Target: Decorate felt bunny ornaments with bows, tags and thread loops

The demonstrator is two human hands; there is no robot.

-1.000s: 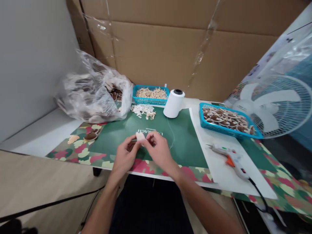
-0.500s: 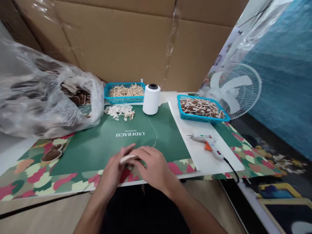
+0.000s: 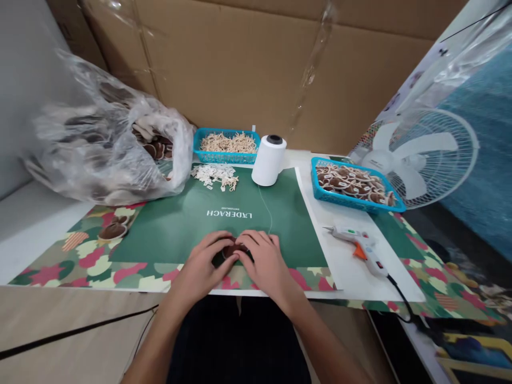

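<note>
My left hand (image 3: 206,264) and my right hand (image 3: 264,261) meet near the front edge of the table. Between their fingertips they grip a small brown piece with a pale rim (image 3: 231,249), probably fabric, mostly covered by the fingers. It is down at the green printed sheet (image 3: 172,229). A thin thread (image 3: 267,207) runs from a white thread cone (image 3: 268,164) toward my right hand; its end is hidden. Off to the left lies another brown rounded piece with two smaller lobes (image 3: 113,230).
White tags with cords (image 3: 214,175) lie before a blue basket (image 3: 227,158) of cream cords. A plastic bag (image 3: 160,122) of brown pieces stands left. Right are a basket (image 3: 340,200) of tagged brown pieces, a glue gun (image 3: 362,242) with a black cable, and a fan (image 3: 412,154).
Both hands have lowered the piece from an edge-on position to the sheet, and its brown face now shows. My view has turned slightly left, so the surroundings appear farther right.
</note>
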